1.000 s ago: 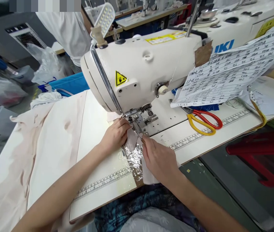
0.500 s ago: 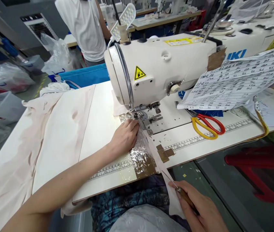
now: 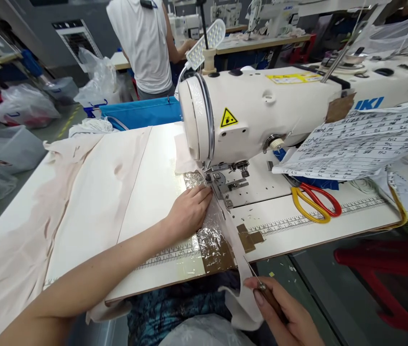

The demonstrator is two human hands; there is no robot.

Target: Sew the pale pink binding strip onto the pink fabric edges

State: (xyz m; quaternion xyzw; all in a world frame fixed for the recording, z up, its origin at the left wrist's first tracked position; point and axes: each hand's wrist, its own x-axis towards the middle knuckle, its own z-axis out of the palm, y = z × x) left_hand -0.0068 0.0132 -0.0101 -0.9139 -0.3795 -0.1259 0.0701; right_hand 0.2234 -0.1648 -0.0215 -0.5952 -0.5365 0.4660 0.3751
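Observation:
My left hand (image 3: 191, 211) is closed, its fingertips on a pale pink fabric strip (image 3: 233, 233) just in front of the sewing machine's presser foot (image 3: 213, 179). From there the strip runs toward me, over the table edge, and its loose end curls above my lap. My right hand (image 3: 283, 307) grips an awl (image 3: 270, 300) by its wooden handle, with the thin metal point toward the strip. Whether the point touches the cloth I cannot tell. More pale fabric lies behind the foot, left of the white sewing machine (image 3: 247, 110).
Scissors (image 3: 314, 204) with red and yellow handles lie right of the machine bed. A handwritten sheet (image 3: 362, 139) hangs over the machine's right side. Large pale fabric pieces (image 3: 63, 192) cover the table's left. Behind stands a person in a white top (image 3: 142, 48).
The view has shifted, so the machine sits lower and farther right. The strip's loose end has swung left and curled up. My right hand keeps the awl; my left stays by the presser foot.

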